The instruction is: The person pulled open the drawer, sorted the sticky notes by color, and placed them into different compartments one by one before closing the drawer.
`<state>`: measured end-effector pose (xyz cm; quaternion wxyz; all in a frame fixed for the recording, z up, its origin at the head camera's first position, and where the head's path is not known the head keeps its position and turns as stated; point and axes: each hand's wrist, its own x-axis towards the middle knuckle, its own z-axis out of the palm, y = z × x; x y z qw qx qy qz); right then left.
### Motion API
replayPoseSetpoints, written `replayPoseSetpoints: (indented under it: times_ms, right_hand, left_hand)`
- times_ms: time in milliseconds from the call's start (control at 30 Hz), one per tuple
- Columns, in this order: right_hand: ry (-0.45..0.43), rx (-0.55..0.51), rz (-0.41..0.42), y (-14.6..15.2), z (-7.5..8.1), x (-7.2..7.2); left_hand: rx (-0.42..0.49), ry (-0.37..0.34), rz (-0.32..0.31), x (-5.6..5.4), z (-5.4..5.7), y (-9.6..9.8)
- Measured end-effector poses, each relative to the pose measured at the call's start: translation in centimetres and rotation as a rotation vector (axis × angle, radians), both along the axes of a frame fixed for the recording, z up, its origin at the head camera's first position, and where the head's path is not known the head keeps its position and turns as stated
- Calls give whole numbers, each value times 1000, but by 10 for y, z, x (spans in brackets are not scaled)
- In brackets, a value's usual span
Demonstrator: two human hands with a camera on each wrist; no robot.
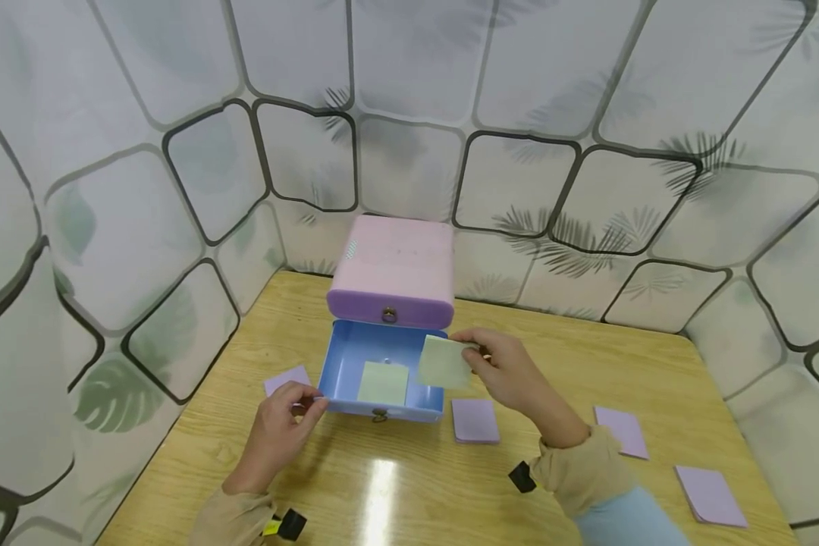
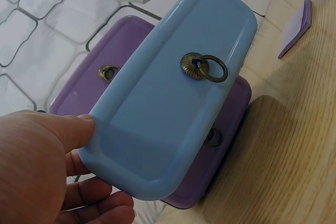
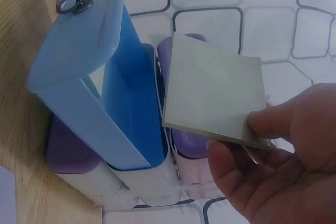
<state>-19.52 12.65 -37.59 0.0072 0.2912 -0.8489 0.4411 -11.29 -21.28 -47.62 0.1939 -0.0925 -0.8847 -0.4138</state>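
Observation:
A small chest of drawers [image 1: 399, 258] with a pink top and purple drawer fronts has its blue drawer [image 1: 355, 349] pulled out. My left hand [image 1: 280, 425] grips that drawer at its front left corner, thumb on the edge and fingers curled below. Inside the drawer lies a pale green sticky note pad [image 1: 384, 383]. With thumb and fingers, my right hand [image 1: 508, 371] pinches a second pale green sticky note pad [image 3: 215, 87] by its edge, over the drawer's right side. A brass ring pull [image 2: 205, 67] hangs on the blue front.
Several purple sticky note pads lie on the wooden table [image 1: 444, 493]: one pad [image 1: 475, 421] right of the drawer, others [image 1: 621, 432] farther right, and one [image 1: 288, 378] behind my left hand. A patterned cloth wall [image 1: 409, 167] stands behind the chest and on both sides.

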Motion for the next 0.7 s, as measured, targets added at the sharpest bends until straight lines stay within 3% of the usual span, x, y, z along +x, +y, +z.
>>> replayPoseSetpoints:
  times_ms: [233, 700]
  right_hand:
    - [-20, -25, 7, -22, -6, -3]
    - [26, 48, 26, -47, -21, -13]
  left_hand:
    - [11, 16, -14, -1, -2, -1]
    - [1, 13, -11, -2, -1, -1]
